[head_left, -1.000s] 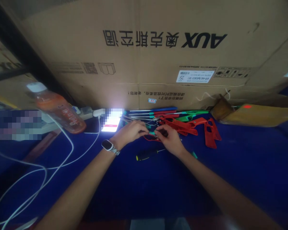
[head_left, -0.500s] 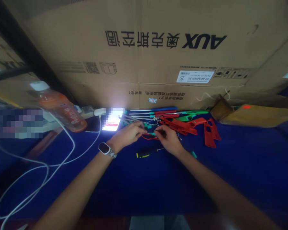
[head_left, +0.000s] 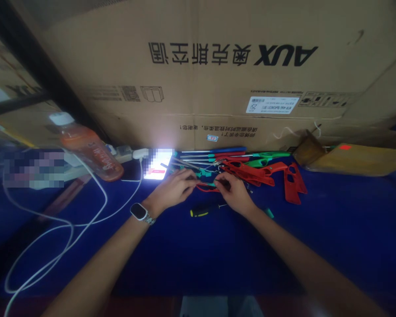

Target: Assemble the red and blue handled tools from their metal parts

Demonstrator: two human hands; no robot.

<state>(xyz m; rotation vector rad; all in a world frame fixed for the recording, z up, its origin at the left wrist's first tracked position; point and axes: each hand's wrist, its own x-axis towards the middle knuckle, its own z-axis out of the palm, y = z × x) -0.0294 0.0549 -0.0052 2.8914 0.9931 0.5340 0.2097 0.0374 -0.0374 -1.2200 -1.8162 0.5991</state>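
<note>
My left hand [head_left: 180, 187], with a watch [head_left: 139, 211] on its wrist, pinches at the left end of a small cluster of parts; what lies between its fingertips is too small to make out. Facing it, my right hand [head_left: 232, 191] is closed with thumb and finger on a small green plastic part [head_left: 211, 184]. Just below the fingertips runs a red curved piece [head_left: 206, 189]. Behind the hands lie red handle shells [head_left: 251, 174] with trigger holes and long metal tubes [head_left: 193, 163], like long-nosed lighter parts. A black-and-yellow screwdriver [head_left: 203, 211] lies in front.
A phone with a lit screen [head_left: 158, 165] leans behind my left hand. Left of it stand a tilted drink bottle [head_left: 90, 149] and a white cable [head_left: 102, 198]. A large cardboard box [head_left: 201, 75] forms the back wall. A yellow packet [head_left: 359, 159] lies right, on the blue surface [head_left: 204, 259].
The view has shifted slightly, so the scene sits a little farther right. My left hand has drawn slightly left and its fingers have shifted. My right hand keeps its pinch.
</note>
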